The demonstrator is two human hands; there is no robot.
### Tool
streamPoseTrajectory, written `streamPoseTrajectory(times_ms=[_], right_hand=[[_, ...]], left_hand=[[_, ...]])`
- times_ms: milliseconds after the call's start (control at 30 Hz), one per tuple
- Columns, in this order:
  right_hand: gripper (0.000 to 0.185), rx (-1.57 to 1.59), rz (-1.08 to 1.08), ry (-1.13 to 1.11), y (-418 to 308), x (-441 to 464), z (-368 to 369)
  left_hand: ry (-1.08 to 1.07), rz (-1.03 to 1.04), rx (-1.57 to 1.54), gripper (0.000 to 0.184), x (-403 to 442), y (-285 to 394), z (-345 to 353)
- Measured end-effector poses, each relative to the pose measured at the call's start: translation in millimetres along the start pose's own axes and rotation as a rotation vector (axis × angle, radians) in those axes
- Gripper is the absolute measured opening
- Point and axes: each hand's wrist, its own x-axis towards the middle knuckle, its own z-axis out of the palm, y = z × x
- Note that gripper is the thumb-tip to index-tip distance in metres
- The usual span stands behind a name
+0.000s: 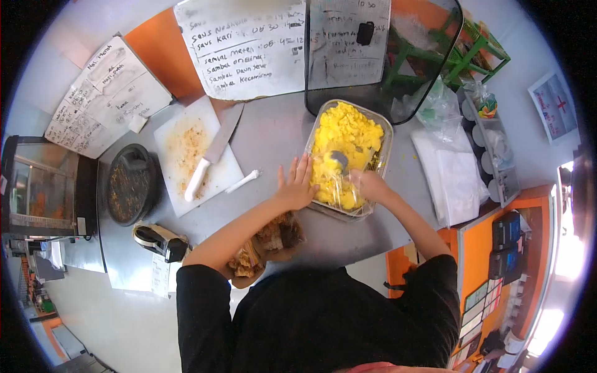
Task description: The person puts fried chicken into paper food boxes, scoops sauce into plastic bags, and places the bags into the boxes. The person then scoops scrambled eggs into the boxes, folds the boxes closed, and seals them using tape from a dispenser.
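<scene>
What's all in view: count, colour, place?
Counter: 1, grey, centre
Tray: 1, silvery, centre
Food: one heap, yellow, in tray
Spoon: 1, silvery, against food
Chopping board: 1, white, left
Knife: 1, white handle, on board
Utensil: 1, white, at board's corner
Round dish: 1, black, left of board
Crusty pieces: several, brown, front
Whiteboards: 2, white, back
Plastic stack: 1, white, right
Organiser: 1, grey, right
Rack: 1, green, upper right
Cabinet: 1, black, far left
Left hand: 1, bare, at tray's edge
Right hand: 1, bare, gripping spoon

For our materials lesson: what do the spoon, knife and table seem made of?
Spoon: probably metal, shiny, from its bright highlight.
Knife: likely steel blade, from its grey sheen; white handle, perhaps smooth plastic.
Table: apparently metal, satin, with soft reflections.
</scene>
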Motion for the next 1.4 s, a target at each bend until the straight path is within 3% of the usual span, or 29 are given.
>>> streamPoseTrajectory(times_ms=[67, 167, 267, 367, 433, 500, 533, 633, 700, 867, 1100, 1200, 1267, 1333, 1400], right_hand=[[0.025, -0.316, 0.07, -0.232, -7, 5, -1], [0.028, 0.052, -0.167, -0.197, -7, 19, -2], [0.031, 0.389, 0.03, -0.375, -17, 28, -2], [0.03, 0.866, 0.433, -0.58, -7, 26, 9], [0.027, 1.03, 0.458, -0.518, -8, 22, 12], [0.028, 1.087, 0.61, -0.465, -4, 15, 5], [0.029, 0.996, 0.611, -0.504, -4, 11, -8], [0.027, 1.162, 0.727, -0.509, 0, 2, -25], [0.026, 1.052, 0.704, -0.458, -2, -8, -41], [0.031, 0.974, 0.654, -0.352, 16, -39, -75], [0.033, 0.926, 0.65, -0.283, 28, -98, -128], [0.035, 0.811, 0.676, -0.248, 3, -109, -142], [0.036, 0.739, 0.624, -0.267, -28, -97, -140], [0.037, 0.905, 0.55, -0.399, -67, -68, -125], [0.036, 1.053, 0.523, -0.481, -97, -47, -98]], left_hand=[[-0.122, -0.023, -0.037, 0.073, 7, 0, -8], [-0.188, -0.048, 0.01, 0.074, 11, 0, -12], [-0.131, -0.006, -0.034, 0.072, 10, -9, -11], [-0.067, 0.074, -0.044, 0.068, 5, -13, -18], [-0.047, 0.094, -0.026, 0.067, 0, -13, -24], [-0.045, 0.079, -0.024, 0.066, -4, -13, -28], [-0.084, 0.072, -0.011, 0.067, -3, -19, -23], [-0.193, 0.042, -0.033, 0.069, -4, -30, -20], [-0.248, -0.003, -0.129, 0.07, -5, -26, -26], [-0.049, -0.068, -0.036, 0.072, -21, -32, -29], [0.089, 0.009, -0.159, 0.058, -144, -36, -133], [0.182, -0.188, -0.306, 0.051, -204, -58, -144], [0.358, -0.316, -0.366, 0.033, -239, -69, -131], [0.459, -0.418, -0.421, 0.021, -262, -77, -110], [0.487, -0.456, -0.418, 0.02, -273, -77, -81]])
